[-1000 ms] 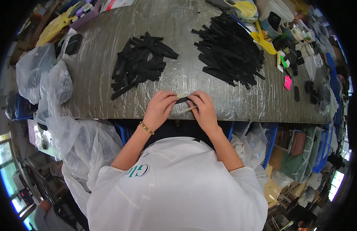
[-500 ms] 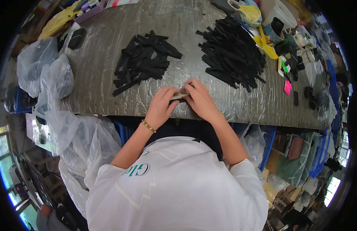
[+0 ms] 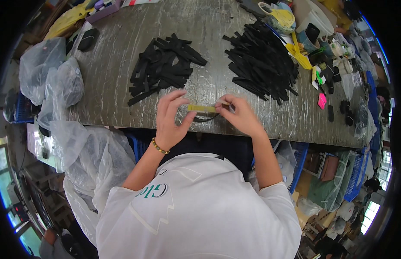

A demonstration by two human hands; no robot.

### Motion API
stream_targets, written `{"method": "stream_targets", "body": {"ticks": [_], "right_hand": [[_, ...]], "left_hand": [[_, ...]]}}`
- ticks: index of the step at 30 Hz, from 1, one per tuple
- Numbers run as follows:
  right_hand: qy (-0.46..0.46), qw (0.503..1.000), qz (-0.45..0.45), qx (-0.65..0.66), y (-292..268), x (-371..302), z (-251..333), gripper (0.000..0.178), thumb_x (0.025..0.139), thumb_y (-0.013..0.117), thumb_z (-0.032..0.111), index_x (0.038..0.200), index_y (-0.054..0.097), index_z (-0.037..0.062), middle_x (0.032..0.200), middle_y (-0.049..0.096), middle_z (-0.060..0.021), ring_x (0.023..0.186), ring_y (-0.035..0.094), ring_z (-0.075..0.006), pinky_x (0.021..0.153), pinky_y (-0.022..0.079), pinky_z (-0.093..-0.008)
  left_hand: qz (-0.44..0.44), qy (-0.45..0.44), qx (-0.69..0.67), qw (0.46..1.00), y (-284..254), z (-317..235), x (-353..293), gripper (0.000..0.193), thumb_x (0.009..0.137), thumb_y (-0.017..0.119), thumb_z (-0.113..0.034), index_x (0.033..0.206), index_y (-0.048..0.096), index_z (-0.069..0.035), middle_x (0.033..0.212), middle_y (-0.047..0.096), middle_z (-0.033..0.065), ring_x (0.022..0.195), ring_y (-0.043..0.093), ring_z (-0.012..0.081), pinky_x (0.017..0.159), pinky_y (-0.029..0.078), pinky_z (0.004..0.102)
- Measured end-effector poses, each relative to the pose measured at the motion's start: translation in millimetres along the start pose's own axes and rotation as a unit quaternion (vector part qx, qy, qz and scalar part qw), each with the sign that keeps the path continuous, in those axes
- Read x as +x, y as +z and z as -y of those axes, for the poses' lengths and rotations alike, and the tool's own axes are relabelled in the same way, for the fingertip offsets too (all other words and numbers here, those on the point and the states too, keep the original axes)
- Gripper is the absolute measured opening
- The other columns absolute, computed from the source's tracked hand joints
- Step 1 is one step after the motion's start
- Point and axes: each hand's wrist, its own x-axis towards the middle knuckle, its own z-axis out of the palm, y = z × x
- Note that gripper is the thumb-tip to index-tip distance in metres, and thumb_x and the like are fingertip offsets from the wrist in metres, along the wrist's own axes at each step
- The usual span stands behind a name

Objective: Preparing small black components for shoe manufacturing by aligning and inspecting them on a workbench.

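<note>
Near the table's front edge, my right hand [image 3: 242, 116] is pinched on one end of a flat yellowish strip [image 3: 202, 108]. Below it a thin black strip [image 3: 207, 119] bows downward, its right end also at my right fingers. At the strip's other end is my left hand [image 3: 170, 118], thumb and fingers apart; whether the thumb tip touches the black strip I cannot tell. Beyond my hands lie two heaps of short black strips: a smaller left heap [image 3: 159, 69] and a larger right heap [image 3: 264, 62].
The heaps lie on a film-covered table [image 3: 109, 82]. Clear plastic bags [image 3: 64, 82] crowd its left edge. On the right are a white bucket [image 3: 315, 19], yellow scissors-like handles [image 3: 299, 54], a pink tag [image 3: 322, 101] and small black pieces. A blue crate [image 3: 299, 166] stands below.
My hands have moved apart. My left fingers have spread from the strip, leaving its yellowish face in view, while my right hand has shifted right and still grips its end.
</note>
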Motion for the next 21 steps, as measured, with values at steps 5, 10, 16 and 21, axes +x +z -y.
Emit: {"method": "stream_targets", "body": {"ticks": [5, 10, 16, 21], "right_hand": [[0.013, 0.999, -0.004, 0.048, 0, -12, -16, 0.009, 0.091, 0.066, 0.009, 0.096, 0.068, 0.0011, 0.085, 0.066, -0.0017, 0.080, 0.055, -0.0090, 0.071, 0.043, -0.0271], [-0.005, 0.997, -0.066, 0.044, -22, -22, -14, 0.007, 0.090, 0.067, 0.006, 0.095, 0.067, 0.0012, 0.089, 0.066, -0.0005, 0.083, 0.056, -0.0086, 0.075, 0.044, -0.0259], [-0.054, 0.994, 0.047, 0.088, -25, -21, -11, 0.009, 0.089, 0.069, 0.006, 0.096, 0.068, 0.0008, 0.091, 0.067, -0.0012, 0.086, 0.058, -0.0098, 0.078, 0.046, -0.0255], [-0.018, 0.975, 0.165, 0.145, -12, -1, -23, 0.011, 0.088, 0.068, 0.005, 0.097, 0.067, -0.0009, 0.093, 0.067, -0.0034, 0.089, 0.060, -0.0105, 0.084, 0.048, -0.0260]], "left_hand": [[0.059, 0.004, -0.045, 0.997, 6, -10, -7, 0.037, 0.077, 0.077, -0.003, 0.110, 0.061, -0.005, 0.119, 0.064, 0.0136, 0.114, 0.057, 0.0326, 0.096, 0.045, 0.0406], [0.085, -0.037, -0.006, 0.996, 17, -9, -14, 0.029, 0.081, 0.074, -0.009, 0.107, 0.063, -0.007, 0.109, 0.064, 0.0099, 0.106, 0.058, 0.0318, 0.093, 0.044, 0.0429], [0.231, -0.087, -0.015, 0.969, 21, 19, -9, 0.020, 0.084, 0.071, -0.011, 0.102, 0.066, -0.006, 0.090, 0.065, 0.0110, 0.090, 0.063, 0.0293, 0.079, 0.048, 0.0425], [0.279, -0.252, -0.099, 0.921, 15, 16, 21, 0.008, 0.082, 0.070, -0.004, 0.085, 0.062, -0.002, 0.065, 0.064, 0.0120, 0.060, 0.065, 0.0289, 0.059, 0.050, 0.0367]]}}
